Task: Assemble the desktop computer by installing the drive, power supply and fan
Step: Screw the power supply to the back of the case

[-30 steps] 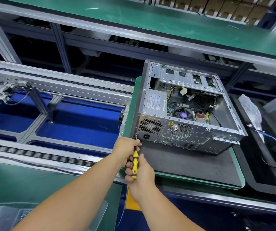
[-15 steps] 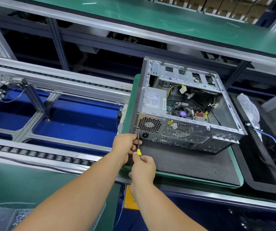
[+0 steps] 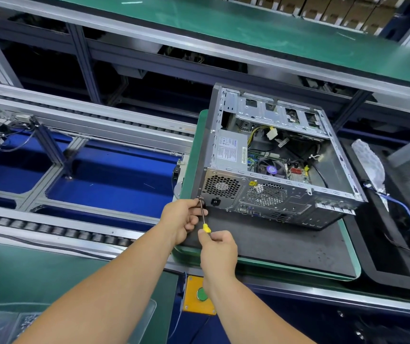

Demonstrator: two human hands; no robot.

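Both hands (image 3: 183,219) grip one screwdriver (image 3: 203,218) (yellow-handled).

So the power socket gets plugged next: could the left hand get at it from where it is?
Probably yes. The left hand steadies the screwdriver shaft right beside the socket, and nothing covers the socket; it would have to let go of the shaft first.

Factory assembly line: roller conveyor (image 3: 50,229), green-topped benches (image 3: 248,23), stacked cartons (image 3: 335,11) behind.
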